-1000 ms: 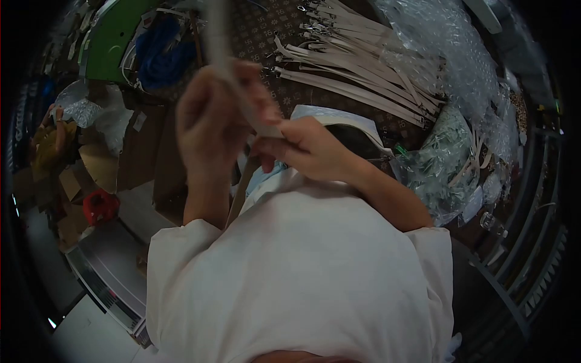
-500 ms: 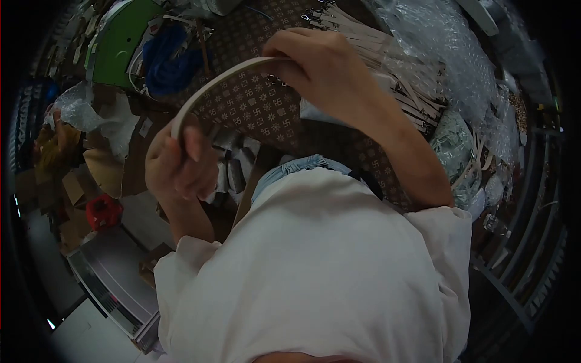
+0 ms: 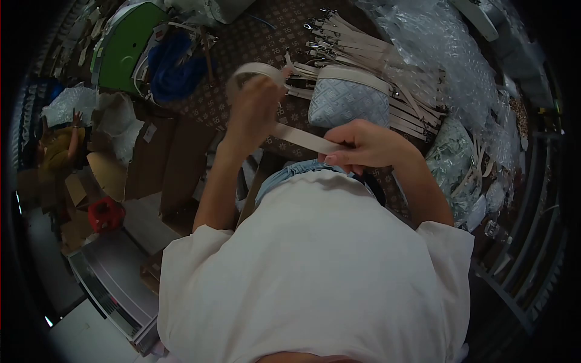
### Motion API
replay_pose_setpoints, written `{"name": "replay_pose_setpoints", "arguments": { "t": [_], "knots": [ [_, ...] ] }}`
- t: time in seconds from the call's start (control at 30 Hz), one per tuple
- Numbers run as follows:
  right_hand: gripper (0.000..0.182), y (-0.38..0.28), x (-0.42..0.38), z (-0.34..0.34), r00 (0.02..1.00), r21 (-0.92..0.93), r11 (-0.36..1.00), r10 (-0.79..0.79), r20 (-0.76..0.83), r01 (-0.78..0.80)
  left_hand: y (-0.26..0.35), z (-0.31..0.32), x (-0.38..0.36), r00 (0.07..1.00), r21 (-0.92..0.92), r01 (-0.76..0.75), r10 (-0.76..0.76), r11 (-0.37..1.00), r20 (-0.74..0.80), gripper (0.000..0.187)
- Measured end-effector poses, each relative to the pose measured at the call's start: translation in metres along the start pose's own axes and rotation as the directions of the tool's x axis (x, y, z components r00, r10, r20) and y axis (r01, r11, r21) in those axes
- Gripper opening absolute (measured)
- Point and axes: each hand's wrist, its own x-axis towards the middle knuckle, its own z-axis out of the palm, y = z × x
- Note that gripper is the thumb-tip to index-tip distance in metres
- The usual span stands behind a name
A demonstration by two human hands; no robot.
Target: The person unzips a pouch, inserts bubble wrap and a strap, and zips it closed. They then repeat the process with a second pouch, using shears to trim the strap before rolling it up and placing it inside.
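Note:
A cream strap runs between my two hands in front of my waist. My left hand is closed around it, and a curled part of the strap loops up above that fist. My right hand pinches the strap's other stretch between thumb and fingers. Just beyond my right hand lies a small pale-blue patterned bag with a cream top edge. Behind the bag, a pile of cream straps with metal clasps spreads over the brown patterned cloth.
Bubble wrap heaps up at the right. A blue bundle and a green panel are at the far left. An open cardboard box, a red object and another person are on the left side.
My right hand has come down and nearer my waist, uncovering the bag. My left hand has moved up and right. The strap went from a wide arc to a straight stretch with a curl.

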Motion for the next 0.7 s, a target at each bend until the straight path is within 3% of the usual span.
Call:
{"name": "replay_pose_setpoints", "arguments": {
  "t": [0.03, 0.07, 0.1, 0.13, 0.17, 0.23, 0.27, 0.3, 0.4, 0.43, 0.5, 0.53, 0.6, 0.63, 0.7],
  "knots": [
    [0.018, -0.005, -0.007, -0.006, 0.992, -0.038, 0.998, -0.046, -0.118, 0.042, -0.006, 0.011, -0.005, 0.966, 0.105, 0.098, -0.120, 0.990, 0.229, 0.029],
    [0.016, -0.006, -0.012, -0.011, 0.968, -0.082, 0.994, -0.094, -0.234, 0.077, -0.008, 0.018, -0.009, 0.867, 0.229, 0.162, -0.249, 0.960, 0.431, 0.027],
    [0.016, -0.002, -0.014, -0.018, 0.964, -0.078, 0.994, -0.092, -0.250, 0.074, -0.008, 0.020, -0.013, 0.861, 0.224, 0.155, -0.243, 0.962, 0.446, 0.027],
    [0.014, 0.004, -0.015, -0.027, 0.889, -0.254, 0.960, -0.215, -0.405, 0.117, -0.006, 0.020, -0.018, 0.752, 0.086, 0.414, -0.394, 0.906, 0.528, 0.030],
    [0.013, 0.008, -0.017, -0.033, 0.780, -0.426, 0.897, -0.349, -0.520, 0.118, -0.004, 0.022, -0.022, 0.601, -0.021, 0.652, -0.500, 0.758, 0.624, 0.033],
    [0.010, 0.013, -0.017, -0.040, 0.783, -0.409, 0.908, -0.320, -0.533, 0.092, 0.009, 0.028, -0.021, 0.545, 0.042, 0.624, -0.474, 0.780, 0.692, 0.036],
    [0.009, 0.020, -0.013, -0.044, 0.765, -0.563, 0.817, -0.437, -0.472, 0.120, 0.015, 0.031, -0.018, 0.494, 0.097, 0.589, -0.453, 0.802, 0.742, 0.038],
    [0.008, 0.025, -0.011, -0.048, 0.745, -0.699, 0.700, -0.542, -0.390, 0.143, 0.018, 0.032, -0.017, 0.488, 0.100, 0.590, -0.453, 0.801, 0.746, 0.038],
    [0.010, 0.029, -0.008, -0.057, 0.768, -0.612, 0.765, -0.510, -0.388, 0.199, 0.022, 0.027, -0.011, 0.480, -0.017, 0.669, -0.415, 0.743, 0.773, 0.041],
    [0.010, 0.030, -0.006, -0.057, 0.765, -0.610, 0.766, -0.512, -0.391, 0.201, 0.021, 0.020, -0.008, 0.511, -0.205, 0.736, -0.330, 0.645, 0.793, 0.041],
    [0.016, 0.028, 0.001, -0.053, 0.813, -0.334, 0.889, -0.432, -0.390, 0.312, 0.014, 0.020, -0.005, 0.618, -0.550, 0.748, -0.086, 0.371, 0.782, 0.043],
    [0.016, 0.032, 0.011, -0.046, 0.811, -0.334, 0.888, -0.435, -0.392, 0.315, 0.011, 0.022, -0.003, 0.616, -0.548, 0.749, -0.087, 0.374, 0.783, 0.043],
    [0.020, 0.042, 0.035, -0.024, 0.472, -0.506, 0.694, -0.720, -0.509, 0.512, 0.005, 0.027, 0.002, 0.777, -0.789, 0.610, 0.145, 0.067, 0.613, 0.046],
    [0.020, 0.036, 0.036, -0.014, 0.469, -0.505, 0.692, -0.722, -0.510, 0.516, 0.000, 0.030, 0.004, 0.824, -0.841, 0.522, 0.170, 0.143, 0.540, 0.046],
    [0.024, 0.028, 0.034, 0.003, 0.608, -0.177, 0.880, -0.438, -0.663, 0.441, -0.008, 0.029, 0.004, 0.835, -0.845, 0.510, 0.142, 0.161, 0.531, 0.044]
  ]
}}
